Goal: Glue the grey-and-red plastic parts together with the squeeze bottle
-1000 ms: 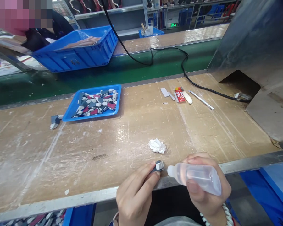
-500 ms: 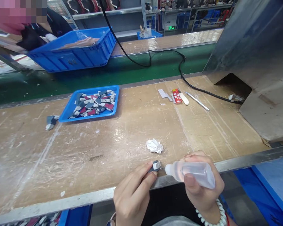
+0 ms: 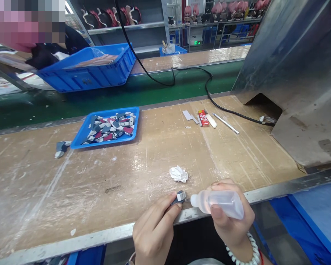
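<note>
Near the table's front edge, my left hand (image 3: 155,226) pinches a small dark grey and white part (image 3: 180,197) between thumb and fingers. My right hand (image 3: 233,224) is wrapped round a clear squeeze bottle (image 3: 222,202), tilted on its side with its white cap end pointing left. The bottle's fine tip is at the part's right side; whether it touches cannot be made out. Just beyond the part lies a crumpled white tissue (image 3: 178,173). Farther back, a shallow blue tray (image 3: 106,144) holds several similar grey, white and dark red parts.
Loose parts (image 3: 61,148) lie left of the tray. At the back right are a red packet (image 3: 203,118), a white stick and a silver pen-like tool (image 3: 226,123). A black cable (image 3: 231,112) runs to a metal housing (image 3: 298,92). A person stands behind a blue crate (image 3: 91,79).
The view has tilted slightly, so the background sits lower in the picture. Both hands keep nearly the same pose, with the bottle still at the part.
</note>
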A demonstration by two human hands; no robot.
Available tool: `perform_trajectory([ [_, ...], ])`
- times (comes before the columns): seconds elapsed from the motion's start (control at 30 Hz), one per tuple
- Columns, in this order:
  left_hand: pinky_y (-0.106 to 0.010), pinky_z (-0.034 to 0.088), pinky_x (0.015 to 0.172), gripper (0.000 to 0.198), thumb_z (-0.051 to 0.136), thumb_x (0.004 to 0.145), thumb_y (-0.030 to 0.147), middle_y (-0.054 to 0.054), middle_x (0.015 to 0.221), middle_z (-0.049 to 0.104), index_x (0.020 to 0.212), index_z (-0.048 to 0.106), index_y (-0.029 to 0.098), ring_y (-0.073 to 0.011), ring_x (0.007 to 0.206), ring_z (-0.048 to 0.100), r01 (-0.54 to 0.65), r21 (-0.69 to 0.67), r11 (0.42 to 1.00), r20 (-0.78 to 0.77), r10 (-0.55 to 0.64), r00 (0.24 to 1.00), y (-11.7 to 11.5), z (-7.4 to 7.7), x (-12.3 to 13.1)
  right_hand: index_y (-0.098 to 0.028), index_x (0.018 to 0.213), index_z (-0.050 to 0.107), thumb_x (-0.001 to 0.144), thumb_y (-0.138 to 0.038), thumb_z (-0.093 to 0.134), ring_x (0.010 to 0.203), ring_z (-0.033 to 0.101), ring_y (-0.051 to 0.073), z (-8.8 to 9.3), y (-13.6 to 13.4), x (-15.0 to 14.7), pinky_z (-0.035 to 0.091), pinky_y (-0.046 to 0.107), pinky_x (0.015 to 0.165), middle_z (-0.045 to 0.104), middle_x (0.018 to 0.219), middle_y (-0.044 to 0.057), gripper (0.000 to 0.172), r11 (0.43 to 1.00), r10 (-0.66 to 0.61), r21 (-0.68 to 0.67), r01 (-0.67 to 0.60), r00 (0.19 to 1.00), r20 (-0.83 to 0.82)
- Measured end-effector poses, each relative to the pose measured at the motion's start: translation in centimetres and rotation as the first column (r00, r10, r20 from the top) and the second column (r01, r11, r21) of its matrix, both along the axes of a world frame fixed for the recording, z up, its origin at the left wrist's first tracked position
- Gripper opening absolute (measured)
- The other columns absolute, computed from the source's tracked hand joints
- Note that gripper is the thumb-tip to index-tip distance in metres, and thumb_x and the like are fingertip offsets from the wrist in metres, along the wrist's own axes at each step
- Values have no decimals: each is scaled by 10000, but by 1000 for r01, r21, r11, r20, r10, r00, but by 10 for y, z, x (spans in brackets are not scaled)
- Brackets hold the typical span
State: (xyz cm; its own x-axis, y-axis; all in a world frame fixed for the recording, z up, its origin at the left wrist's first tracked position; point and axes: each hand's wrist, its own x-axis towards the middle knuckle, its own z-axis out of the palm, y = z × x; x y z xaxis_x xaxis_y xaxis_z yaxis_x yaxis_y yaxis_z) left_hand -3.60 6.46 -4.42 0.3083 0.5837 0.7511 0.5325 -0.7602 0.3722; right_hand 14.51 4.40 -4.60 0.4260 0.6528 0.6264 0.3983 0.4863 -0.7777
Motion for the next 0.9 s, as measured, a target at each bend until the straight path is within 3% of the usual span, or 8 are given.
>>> perform_trajectory([
  [0.33,-291,611,852,281,630,857,-96,-94,1104,748,958,752,136,-197,1006,723,-12,39,999,6,12,1000,-1,-3,-2,-185,940,661,877,-378,710,759,629,215,0,-1,-1,540,348,622,643,805,51,209,999,-9,-33,8,1000,-23],
  [0.53,-300,596,887,302,627,844,-130,-107,1102,747,975,736,119,-198,1039,713,1,20,1000,-6,0,1000,-2,3,1,-169,975,662,883,-382,666,791,611,228,-4,-2,-2,521,359,621,614,836,65,232,994,-28,98,44,987,-157],
  [0.7,-290,575,906,211,650,853,-93,-78,967,752,905,671,111,-185,1007,711,64,31,997,-14,-63,998,-4,11,-3,-173,1014,639,884,-380,633,843,585,236,-9,2,-5,522,371,649,586,922,85,245,984,-70,146,101,976,-208],
  [0.83,-269,569,915,212,592,933,4,-91,1033,725,1090,680,117,-171,1029,689,104,-116,988,-97,-116,988,-1,18,-9,-162,1036,622,876,-394,651,830,585,219,-12,5,-3,524,352,654,579,922,78,283,982,-51,172,74,990,-135],
  [0.9,-259,586,865,232,602,948,50,-100,1062,717,1157,676,120,-170,993,692,106,-124,987,-137,-123,983,3,22,-10,-157,1026,621,867,-398,666,822,588,217,-12,5,-2,524,348,651,583,909,75,292,978,-57,194,76,993,-103],
])
